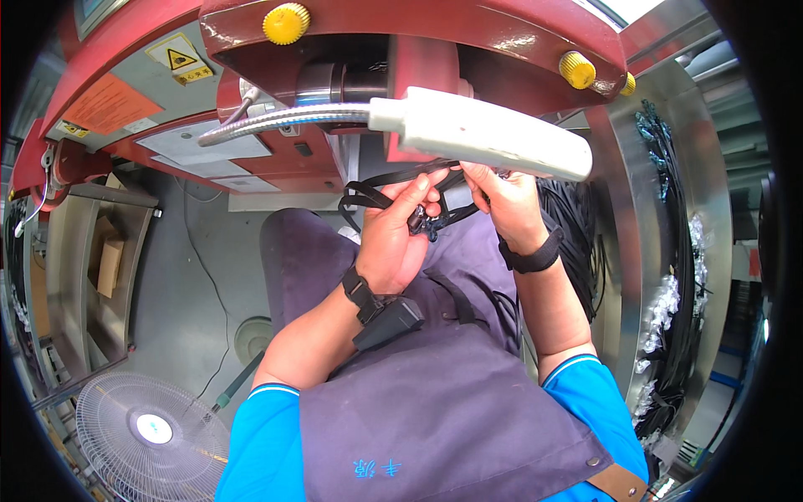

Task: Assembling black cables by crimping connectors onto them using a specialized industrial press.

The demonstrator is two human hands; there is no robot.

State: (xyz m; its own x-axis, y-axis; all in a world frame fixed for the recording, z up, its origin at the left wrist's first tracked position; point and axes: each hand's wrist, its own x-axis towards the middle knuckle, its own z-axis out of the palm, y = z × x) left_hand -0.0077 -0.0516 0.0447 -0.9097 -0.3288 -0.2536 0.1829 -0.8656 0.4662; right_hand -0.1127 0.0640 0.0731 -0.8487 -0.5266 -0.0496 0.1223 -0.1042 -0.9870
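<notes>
A black flat cable (pixel 365 197) loops between my two hands just below the red machine. My left hand (pixel 395 230) is closed round it, the thumb pressed along its top. A small dark glossy piece (pixel 418 219) shows by the left fingers; its kind cannot be made out. My right hand (pixel 512 205) pinches the cable farther along, close to the machine's red block (pixel 422 75). The white lamp head (pixel 502 134) hangs over the hands and partly hides the right fingertips and the spot where the cable meets the block.
A metal gooseneck (pixel 284 120) carries the lamp from the left. Yellow knobs (pixel 286 23) stud the red frame. Black cables (pixel 577 226) hang by my right arm; a steel trough (pixel 619 209) holds more. A fan (pixel 150 431) stands lower left, near a steel shelf (pixel 71 276).
</notes>
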